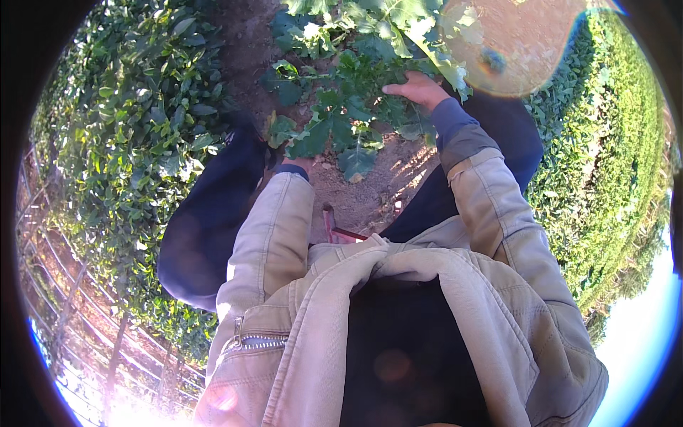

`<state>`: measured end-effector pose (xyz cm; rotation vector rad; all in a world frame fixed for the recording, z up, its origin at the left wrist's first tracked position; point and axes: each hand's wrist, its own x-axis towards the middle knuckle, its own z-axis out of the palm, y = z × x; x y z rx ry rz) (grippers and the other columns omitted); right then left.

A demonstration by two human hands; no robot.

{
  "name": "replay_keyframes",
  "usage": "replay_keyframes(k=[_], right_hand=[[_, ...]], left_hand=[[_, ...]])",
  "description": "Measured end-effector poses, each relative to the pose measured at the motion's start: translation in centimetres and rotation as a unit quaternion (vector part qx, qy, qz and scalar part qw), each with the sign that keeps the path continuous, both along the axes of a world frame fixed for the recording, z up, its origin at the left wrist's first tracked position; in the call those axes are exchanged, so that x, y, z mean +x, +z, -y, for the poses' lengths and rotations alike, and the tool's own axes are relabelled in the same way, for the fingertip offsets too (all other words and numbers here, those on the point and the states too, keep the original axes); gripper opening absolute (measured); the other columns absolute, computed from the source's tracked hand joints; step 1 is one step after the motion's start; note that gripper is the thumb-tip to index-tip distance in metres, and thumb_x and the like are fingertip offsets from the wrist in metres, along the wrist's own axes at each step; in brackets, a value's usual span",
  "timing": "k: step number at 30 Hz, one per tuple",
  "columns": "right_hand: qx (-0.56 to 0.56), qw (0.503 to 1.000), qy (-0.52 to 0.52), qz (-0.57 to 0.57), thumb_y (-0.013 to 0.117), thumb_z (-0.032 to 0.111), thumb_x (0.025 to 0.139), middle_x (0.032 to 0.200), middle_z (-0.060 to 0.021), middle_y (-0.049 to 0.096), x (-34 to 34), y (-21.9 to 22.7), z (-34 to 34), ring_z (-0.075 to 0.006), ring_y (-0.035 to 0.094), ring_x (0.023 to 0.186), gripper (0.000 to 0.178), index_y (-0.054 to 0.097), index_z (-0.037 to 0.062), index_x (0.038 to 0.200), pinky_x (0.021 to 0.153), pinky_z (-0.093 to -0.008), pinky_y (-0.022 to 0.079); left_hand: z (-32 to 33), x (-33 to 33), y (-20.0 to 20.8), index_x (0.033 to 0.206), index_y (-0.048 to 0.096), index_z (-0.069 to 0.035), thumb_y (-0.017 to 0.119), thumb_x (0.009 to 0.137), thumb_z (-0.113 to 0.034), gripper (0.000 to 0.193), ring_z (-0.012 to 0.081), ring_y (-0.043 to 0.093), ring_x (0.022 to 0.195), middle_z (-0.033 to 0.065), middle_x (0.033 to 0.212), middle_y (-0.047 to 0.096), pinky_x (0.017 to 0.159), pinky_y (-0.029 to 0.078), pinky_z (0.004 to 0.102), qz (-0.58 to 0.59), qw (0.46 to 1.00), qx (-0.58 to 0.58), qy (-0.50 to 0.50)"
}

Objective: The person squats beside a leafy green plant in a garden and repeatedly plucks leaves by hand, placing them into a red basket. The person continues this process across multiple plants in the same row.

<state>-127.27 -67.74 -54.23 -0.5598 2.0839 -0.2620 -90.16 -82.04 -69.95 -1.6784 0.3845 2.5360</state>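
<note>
Stitched jacket (512, 306), jagged leaves (334, 128)

Left hand (300, 163) — mostly hidden by leaves (329, 129); top foliage (416, 8) — cut off

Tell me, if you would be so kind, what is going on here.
Someone in a tan jacket has both hands at a leafy green plant over bare soil. The right hand is in among the leaves; the left hand is mostly hidden beneath them. Whether either grips a stem cannot be seen.

Brown soil (340, 198), sun-streaked, under leafy green plant (333, 129).
</note>
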Motion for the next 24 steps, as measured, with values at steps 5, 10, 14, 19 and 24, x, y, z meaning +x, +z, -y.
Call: replay_keyframes(k=[5, 10, 14, 19, 24], right_hand=[[0.028, 0.978, 0.200, -0.050, 0.077, 0.047, 0.087, 0.102, -0.0259, 0.074, 1.8, 10.4, -0.6, -0.0376, 0.073, 0.100, 0.055, 0.076, -0.0047, 0.105, 0.090, -0.0442, 0.055], [-0.237, 0.946, 0.219, -0.014, 0.072, 0.031, 0.097, 0.107, -0.0155, 0.078, 7.7, 19.4, -0.4, -0.0239, 0.072, 0.099, 0.044, 0.070, -0.0008, 0.127, 0.090, -0.0379, 0.054], [-0.334, 0.925, 0.151, 0.099, 0.067, 0.038, 0.104, 0.123, -0.0122, 0.074, 12.1, 25.6, 1.5, -0.0175, 0.067, 0.118, 0.050, 0.066, 0.0002, 0.136, 0.104, -0.0313, 0.050], [-0.419, 0.810, -0.022, 0.410, 0.056, 0.051, 0.108, 0.129, -0.0150, 0.069, 14.2, 27.0, 2.0, -0.0228, 0.066, 0.119, 0.060, 0.056, 0.0012, 0.141, 0.106, -0.0379, 0.051], [-0.500, 0.728, -0.101, 0.458, 0.067, 0.022, 0.102, 0.116, -0.0019, 0.073, 12.2, 26.4, -0.3, -0.0134, 0.069, 0.106, 0.030, 0.066, 0.0086, 0.129, 0.093, -0.0308, 0.056]], left_hand=[[3.7, -3.9, 15.1, 0.106, 0.067, -0.009, 0.068, 0.099, -0.014, 0.009, 0.0137, 0.061, 0.058, 0.0050, 0.081, 0.069, 0.043, 0.040, 0.0294, 0.082, 0.973, -0.209, -0.057], [7.1, -1.7, 31.0, 0.110, 0.073, -0.005, 0.076, 0.091, -0.011, 0.020, 0.0079, 0.068, 0.073, 0.0021, 0.090, 0.076, 0.063, 0.048, 0.0234, 0.007, 0.819, -0.533, -0.214], [6.1, -0.5, 39.7, 0.109, 0.077, -0.002, 0.075, 0.091, -0.010, 0.020, 0.0092, 0.067, 0.077, 0.0035, 0.088, 0.076, 0.072, 0.052, 0.0257, -0.078, 0.718, -0.612, -0.323], [1.2, -2.6, 44.6, 0.107, 0.078, 0.001, 0.074, 0.087, -0.009, 0.023, 0.0120, 0.066, 0.077, 0.0059, 0.084, 0.075, 0.076, 0.054, 0.0307, -0.172, 0.635, -0.607, -0.447], [-1.3, -5.1, 39.7, 0.108, 0.078, -0.002, 0.075, 0.086, -0.009, 0.023, 0.0128, 0.067, 0.081, 0.0069, 0.089, 0.078, 0.081, 0.054, 0.0333, -0.195, 0.508, -0.648, -0.534]])
